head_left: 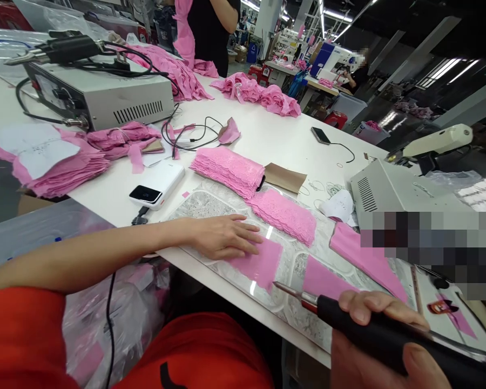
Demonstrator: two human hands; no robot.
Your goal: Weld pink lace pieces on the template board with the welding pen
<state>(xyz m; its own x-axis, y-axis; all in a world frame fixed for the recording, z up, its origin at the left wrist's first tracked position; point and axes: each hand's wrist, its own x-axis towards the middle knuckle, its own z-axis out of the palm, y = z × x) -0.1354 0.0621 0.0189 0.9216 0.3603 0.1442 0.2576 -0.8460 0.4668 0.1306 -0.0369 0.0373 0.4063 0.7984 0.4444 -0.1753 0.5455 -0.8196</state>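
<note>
My left hand (pixel 222 236) lies flat with its fingers spread, the fingertips on a small pink fabric piece (pixel 265 262). The piece rests on a grey marbled board (pixel 210 204) at the table's near edge. My right hand (pixel 383 308) is wrapped around a black-handled tool (pixel 360 329) with a pointed metal tip. That tip sits at the right edge of the fabric piece; whether it touches is unclear. Another pink piece (pixel 328 278) lies partly hidden behind the tool. Beyond my left hand are a stack of pink pieces (pixel 283 216) and a thicker pink stack (pixel 229 170).
A grey control box (pixel 129 102) with a similar tool (pixel 65 49) on top stands at the left. Nearby are a white power bank (pixel 172 181) and black cables (pixel 202 129). A phone (pixel 321 135) lies farther back. Another grey box (pixel 405 189) stands right; a person (pixel 210 32) stands across the table.
</note>
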